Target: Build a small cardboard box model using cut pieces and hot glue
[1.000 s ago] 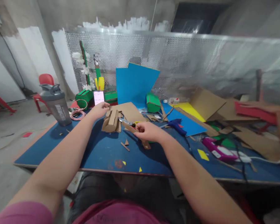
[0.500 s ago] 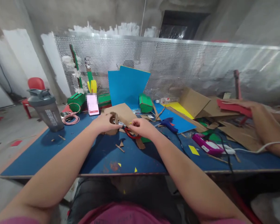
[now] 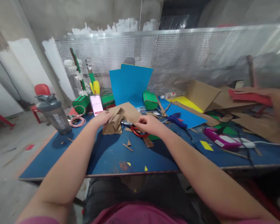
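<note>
A patchy grey wall [image 3: 102, 15] is rising behind a perforated metal panel [image 3: 189, 56], which is closing off the far side of the blue table [image 3: 95, 165]. The table's near edge is running in front of the person, leaving open room at near left and near centre. Blue boards [image 3: 130, 85] are standing at the far side, and loose cardboard [image 3: 259, 124] is crowding the right, where a co-worker's hand [image 3: 263, 91] is lying over a red piece [image 3: 249, 98]. A grey bottle [image 3: 52, 115] is standing at left. The left hand [image 3: 104, 118] is meeting the left side of the folded cardboard [image 3: 114, 124] at centre; its hidden fingertips are leaving the grip untold. The right hand [image 3: 150, 124] is curling thumb and fingers together just by red-handled scissors [image 3: 137, 133]; whether it is pinching anything is staying unclear. Yellow scraps [image 3: 146, 168] are lying near the edge.
</note>
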Demonstrator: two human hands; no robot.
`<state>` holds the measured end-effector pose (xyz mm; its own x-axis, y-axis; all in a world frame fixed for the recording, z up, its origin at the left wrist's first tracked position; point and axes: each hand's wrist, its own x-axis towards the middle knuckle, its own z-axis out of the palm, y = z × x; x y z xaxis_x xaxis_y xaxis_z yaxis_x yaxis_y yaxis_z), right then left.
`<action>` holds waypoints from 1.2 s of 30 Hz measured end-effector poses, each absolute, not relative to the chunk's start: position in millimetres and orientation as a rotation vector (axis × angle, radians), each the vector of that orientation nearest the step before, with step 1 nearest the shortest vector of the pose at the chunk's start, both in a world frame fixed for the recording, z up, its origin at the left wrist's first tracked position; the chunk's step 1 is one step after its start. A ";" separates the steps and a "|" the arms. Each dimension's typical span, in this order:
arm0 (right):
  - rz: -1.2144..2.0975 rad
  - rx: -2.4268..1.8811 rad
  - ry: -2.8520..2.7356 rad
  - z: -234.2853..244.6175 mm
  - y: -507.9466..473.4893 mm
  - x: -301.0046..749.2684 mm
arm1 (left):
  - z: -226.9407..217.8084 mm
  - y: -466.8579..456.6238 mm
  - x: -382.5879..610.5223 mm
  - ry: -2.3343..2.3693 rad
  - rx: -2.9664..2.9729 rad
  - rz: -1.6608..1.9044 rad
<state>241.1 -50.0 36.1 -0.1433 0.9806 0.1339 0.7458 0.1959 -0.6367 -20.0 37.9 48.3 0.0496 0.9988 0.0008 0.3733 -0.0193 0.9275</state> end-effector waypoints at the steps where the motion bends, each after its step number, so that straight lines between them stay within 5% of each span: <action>1: 0.585 -1.599 -1.946 36.5 -50.7 240.4 | 49.8 36.5 -20.5 1.534 1.560 0.872; 16: 0.625 -1.600 -1.882 32.9 -51.3 242.4 | 66.6 -3.3 1.6 1.693 1.830 0.259; 22: 0.704 -1.472 -1.787 28.6 -43.8 246.3 | 79.7 -4.3 -4.0 1.786 1.996 0.462; 31: 0.986 -1.095 -1.755 24.5 -51.0 227.4 | 64.0 -20.0 32.6 1.138 1.766 0.842; 36: 0.571 -1.640 -2.129 55.4 -51.5 263.4 | 58.8 -25.0 39.8 1.015 1.559 0.892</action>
